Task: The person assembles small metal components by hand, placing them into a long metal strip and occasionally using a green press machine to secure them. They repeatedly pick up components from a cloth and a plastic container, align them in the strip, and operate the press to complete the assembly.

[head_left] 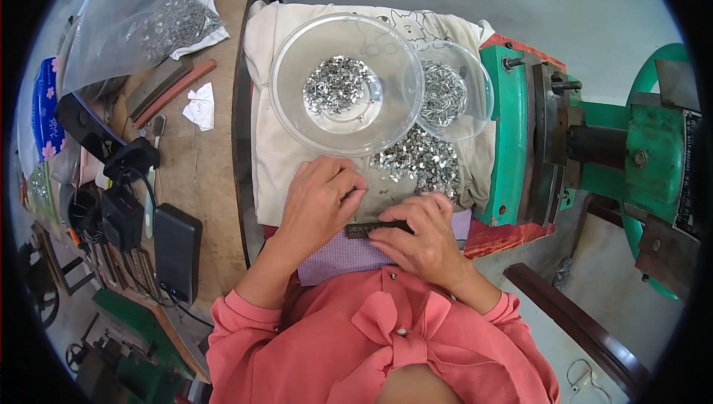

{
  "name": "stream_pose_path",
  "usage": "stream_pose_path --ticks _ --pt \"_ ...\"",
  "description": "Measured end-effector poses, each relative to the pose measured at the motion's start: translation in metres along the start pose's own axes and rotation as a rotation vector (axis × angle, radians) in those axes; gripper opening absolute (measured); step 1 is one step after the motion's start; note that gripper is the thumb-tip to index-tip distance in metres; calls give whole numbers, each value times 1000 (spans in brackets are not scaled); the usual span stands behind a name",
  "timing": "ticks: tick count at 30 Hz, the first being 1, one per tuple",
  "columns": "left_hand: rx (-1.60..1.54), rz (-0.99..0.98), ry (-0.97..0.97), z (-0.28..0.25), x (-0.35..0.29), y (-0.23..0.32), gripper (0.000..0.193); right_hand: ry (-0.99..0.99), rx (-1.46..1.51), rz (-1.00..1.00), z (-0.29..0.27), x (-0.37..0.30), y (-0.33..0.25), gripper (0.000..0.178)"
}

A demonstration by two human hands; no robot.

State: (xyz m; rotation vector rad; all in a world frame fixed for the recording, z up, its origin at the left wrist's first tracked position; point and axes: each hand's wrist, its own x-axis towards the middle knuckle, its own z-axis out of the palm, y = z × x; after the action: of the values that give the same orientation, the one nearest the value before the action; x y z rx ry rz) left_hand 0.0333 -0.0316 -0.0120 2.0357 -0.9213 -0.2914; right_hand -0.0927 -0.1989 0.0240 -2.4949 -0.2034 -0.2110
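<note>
My left hand (319, 194) is closed, thumb and fingertips pinched together over the cloth, below a large clear plastic bowl. Whatever those fingertips hold is too small or hidden to make out. Just to the right, my right hand (425, 237) grips a dark metal bar (359, 231) that looks notched; the fingers cover its right part. Beyond the right hand, a heap of small shiny metal pieces (427, 163) lies on the cloth. The large clear bowl (286, 118) contains more small metal pieces (338, 85). A smaller clear bowl (481, 96) beside it holds thin silvery pins (443, 96).
A green machine (506, 137) with a handwheel borders the right side. The wooden bench (215, 218) at left carries a black power bank (177, 252), cables, a brush and a plastic bag of metal pieces (178, 25). Pale cloth (271, 181) and a purple checked cloth (327, 261) lie beneath my hands.
</note>
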Motion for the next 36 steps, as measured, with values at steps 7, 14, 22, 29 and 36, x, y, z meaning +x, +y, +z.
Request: stream_pose_path --ticks 7,14,22,29,36 --pt "8 -9 -14 0 1 1 15 17 -37 30 16 -5 -3 17" --pt "-22 -68 -5 1 0 3 16 182 -52 121 2 -5 13 21" --pt "-9 -44 9 0 -9 9 16 169 -134 132 8 19 20 14" --pt "-61 -33 56 -3 -45 32 19 139 -102 114 5 14 28 14" --pt "36 29 70 11 -56 33 21 188 -158 148 8 14 23 19"
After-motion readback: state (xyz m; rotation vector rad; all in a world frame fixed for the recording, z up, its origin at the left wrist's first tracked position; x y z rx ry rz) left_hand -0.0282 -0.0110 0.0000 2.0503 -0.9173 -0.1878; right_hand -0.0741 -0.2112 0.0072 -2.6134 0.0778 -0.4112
